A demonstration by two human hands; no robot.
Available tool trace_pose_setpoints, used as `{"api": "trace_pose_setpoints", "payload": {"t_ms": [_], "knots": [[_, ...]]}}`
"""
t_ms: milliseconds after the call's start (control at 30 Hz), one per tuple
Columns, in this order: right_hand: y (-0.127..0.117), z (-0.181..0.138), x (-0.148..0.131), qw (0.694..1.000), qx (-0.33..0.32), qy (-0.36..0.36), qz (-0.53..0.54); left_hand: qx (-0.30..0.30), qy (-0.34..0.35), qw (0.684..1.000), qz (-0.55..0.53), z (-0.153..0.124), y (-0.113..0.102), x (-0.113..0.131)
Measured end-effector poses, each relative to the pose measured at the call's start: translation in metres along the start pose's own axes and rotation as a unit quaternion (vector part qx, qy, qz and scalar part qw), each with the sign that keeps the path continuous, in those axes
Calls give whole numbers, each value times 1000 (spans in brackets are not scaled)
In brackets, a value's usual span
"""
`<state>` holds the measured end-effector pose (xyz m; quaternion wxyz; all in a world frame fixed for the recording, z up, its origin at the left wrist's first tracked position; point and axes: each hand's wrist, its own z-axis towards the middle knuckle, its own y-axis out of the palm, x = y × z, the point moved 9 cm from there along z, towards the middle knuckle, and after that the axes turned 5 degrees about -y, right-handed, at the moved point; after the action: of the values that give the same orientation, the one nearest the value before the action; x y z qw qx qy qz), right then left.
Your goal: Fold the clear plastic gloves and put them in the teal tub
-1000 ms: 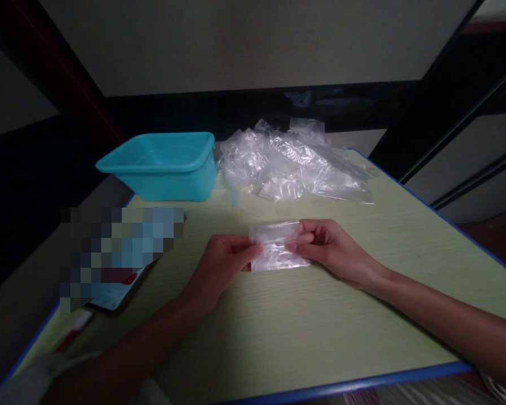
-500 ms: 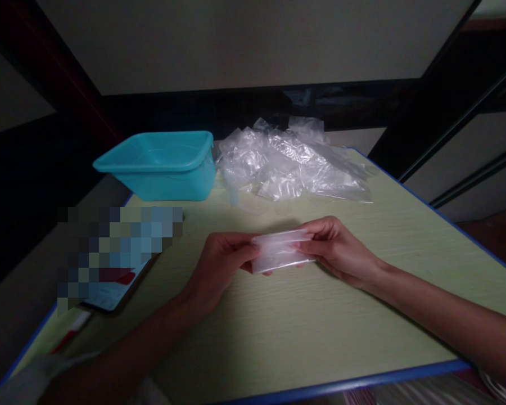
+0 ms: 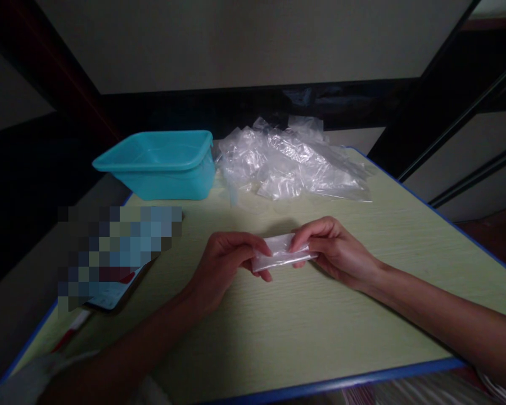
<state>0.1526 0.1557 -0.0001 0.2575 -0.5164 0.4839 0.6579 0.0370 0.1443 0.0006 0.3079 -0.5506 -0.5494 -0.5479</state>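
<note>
Pinching the folded plastic bag at each end, left hand and right hand grip something flimsy, slippery, best held by its edges.

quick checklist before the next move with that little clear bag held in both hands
1. Both hands grip the small clear bag: ok. The left hand pinches its left end and the right hand its right end.
2. Bag folded narrow: ok, it shows as a flat strip; the number of layers cannot be told.
3. Bag lifted off the table: cannot tell, it is low over the top.
4. Teal tub upright with its top open: ok, at the far left.
5. Pile of clear bags apart from the hands: ok, it lies beyond them, beside the tub.
</note>
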Motion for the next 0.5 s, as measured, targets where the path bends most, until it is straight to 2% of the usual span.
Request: {"api": "trace_pose_setpoints", "payload": {"t_ms": [233, 500], "knots": [[1, 0, 0, 1000, -17, -8, 7, -1, 9, 1000, 4, 0, 1, 2], [5, 1, 4, 997, -14, 13, 80, 6, 16, 999, -31, -1, -2, 0]]}}
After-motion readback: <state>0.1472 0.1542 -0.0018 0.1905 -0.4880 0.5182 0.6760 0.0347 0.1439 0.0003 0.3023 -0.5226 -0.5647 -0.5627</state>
